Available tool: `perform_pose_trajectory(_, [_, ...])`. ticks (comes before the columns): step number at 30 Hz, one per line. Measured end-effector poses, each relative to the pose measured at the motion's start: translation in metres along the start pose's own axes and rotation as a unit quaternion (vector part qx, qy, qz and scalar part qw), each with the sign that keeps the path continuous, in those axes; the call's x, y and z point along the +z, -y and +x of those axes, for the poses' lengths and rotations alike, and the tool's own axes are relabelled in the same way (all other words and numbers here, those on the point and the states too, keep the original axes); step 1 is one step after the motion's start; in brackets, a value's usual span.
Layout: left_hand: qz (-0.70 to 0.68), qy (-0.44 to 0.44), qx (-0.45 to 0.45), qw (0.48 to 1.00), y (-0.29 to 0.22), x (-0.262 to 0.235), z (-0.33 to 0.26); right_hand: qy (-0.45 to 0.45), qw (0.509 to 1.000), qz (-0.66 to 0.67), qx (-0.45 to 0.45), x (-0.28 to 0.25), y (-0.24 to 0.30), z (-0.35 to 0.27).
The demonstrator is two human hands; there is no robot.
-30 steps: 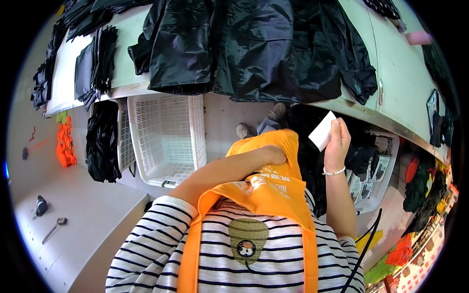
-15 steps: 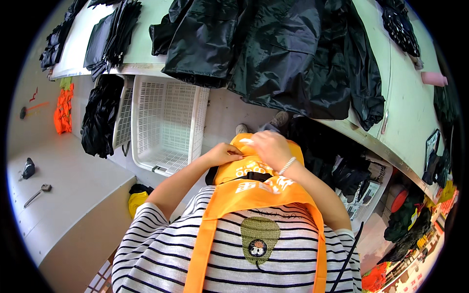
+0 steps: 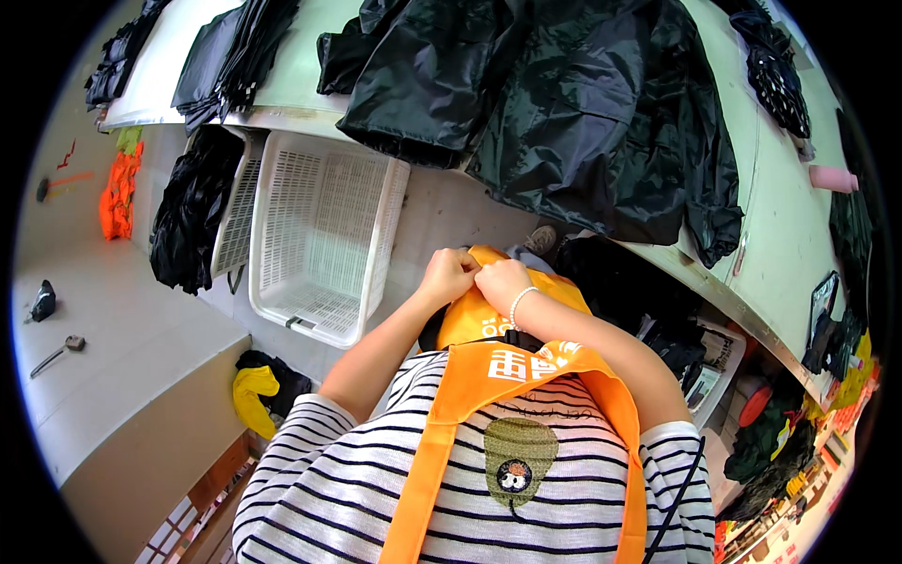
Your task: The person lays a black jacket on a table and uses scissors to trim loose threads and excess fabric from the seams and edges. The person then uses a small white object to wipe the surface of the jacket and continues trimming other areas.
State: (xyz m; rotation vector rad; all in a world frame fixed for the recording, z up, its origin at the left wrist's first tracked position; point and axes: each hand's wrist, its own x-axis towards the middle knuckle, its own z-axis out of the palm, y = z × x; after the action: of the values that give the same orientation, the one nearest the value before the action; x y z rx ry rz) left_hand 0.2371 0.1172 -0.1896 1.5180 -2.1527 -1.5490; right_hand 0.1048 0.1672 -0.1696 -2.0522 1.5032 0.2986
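My left hand point(image 3: 453, 274) and my right hand point(image 3: 503, 284) meet in front of my lower body, just above the orange apron point(image 3: 540, 365) that I wear. The fingers of both are bent into a pinch, tip near tip. Whatever sits between them, if anything, is too small or too hidden to make out. A beaded bracelet point(image 3: 520, 305) circles my right wrist. Beyond my hands, a shiny black jacket point(image 3: 554, 113) lies spread on the pale green table point(image 3: 658, 256), with its lower part hanging over the near edge.
A white plastic basket point(image 3: 371, 282) stands below the table to the left, beside a bundle of black cloth point(image 3: 195, 211). Stacked black pieces point(image 3: 235, 56) lie on the table's left part. A pink thread cone point(image 3: 833, 179) is at the far right. Yellow cloth point(image 3: 254, 399) lies low left.
My right hand has come down from over the apron's front, and my left hand has risen to meet it. The fingertips are now together. The view has shifted slightly.
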Motion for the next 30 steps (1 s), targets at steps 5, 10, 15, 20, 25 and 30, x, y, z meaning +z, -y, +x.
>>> perform_pose_trajectory(5, [-0.082, 0.02, -0.017, 0.996, 0.0, -0.003, 0.004, 0.094, 0.989, 0.11, 0.04, 0.002, -0.013, 0.003])
perform_pose_trajectory(10, [-0.053, 0.061, 0.015, 0.997, -0.006, -0.012, 0.009, 0.094, 0.983, 0.143, 0.065, -0.02, -0.017, -0.001])
perform_pose_trajectory(15, [0.034, 0.132, 0.035, 0.99, -0.02, -0.021, 0.023, 0.01, 0.979, 0.152, 0.136, -0.003, -0.022, 0.001])
perform_pose_trajectory(20, [-0.026, 0.124, 0.03, 0.991, -0.025, -0.026, 0.044, 0.05, 0.973, 0.178, 0.141, -0.009, -0.03, 0.003])
perform_pose_trajectory(25, [-0.066, 0.12, 0.077, 0.988, -0.061, -0.029, 0.081, 0.136, 0.928, 0.341, 0.071, -0.041, -0.044, -0.002])
perform_pose_trajectory(30, [-0.057, 0.074, 0.092, 0.991, -0.125, -0.007, 0.103, -0.017, 0.908, 0.417, 0.029, -0.073, -0.08, -0.074])
